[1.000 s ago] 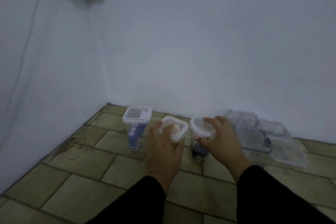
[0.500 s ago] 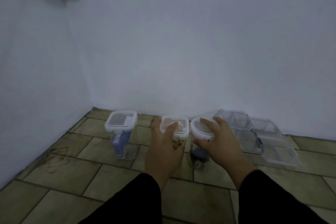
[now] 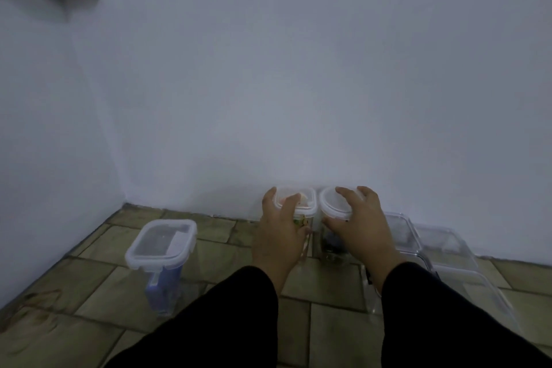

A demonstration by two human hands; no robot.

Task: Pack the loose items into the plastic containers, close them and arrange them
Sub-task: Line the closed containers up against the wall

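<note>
The square-lidded container [image 3: 307,201] and the round-lidded container [image 3: 331,205] sit side by side at the foot of the wall [image 3: 298,98], their lids almost touching. The left grip [image 3: 279,236] is curled over the square lid, with fingers across its top and the thumb down the near side. The right grip [image 3: 358,227] clasps the round lid in the same way. Holding each container from above by its closed top lets the person steer both at once. They are probably being lined up against the wall, which would be the arranging part of the task. The hands hide the bases, so it cannot be told whether the containers rest on the floor [image 3: 89,323] or are slightly lifted.

Something pale orange shows through the square lid, with a yellow-green patch lower down. The round-lidded one holds dark items too dim to name. Both lids look seated, though their latches cannot be made out.

Well apart to the left stands a third closed container [image 3: 161,243], upright, with a blue object [image 3: 164,281] visible through its clear wall. It looks packed and untouched, and is likely to be the next one moved into the row.

To the right, shallow clear boxes [image 3: 445,245] lie close together along the wall, partly hidden by the right sleeve [image 3: 448,323]. Nothing can be made out inside them. No loose items are visible on the floor.
</note>
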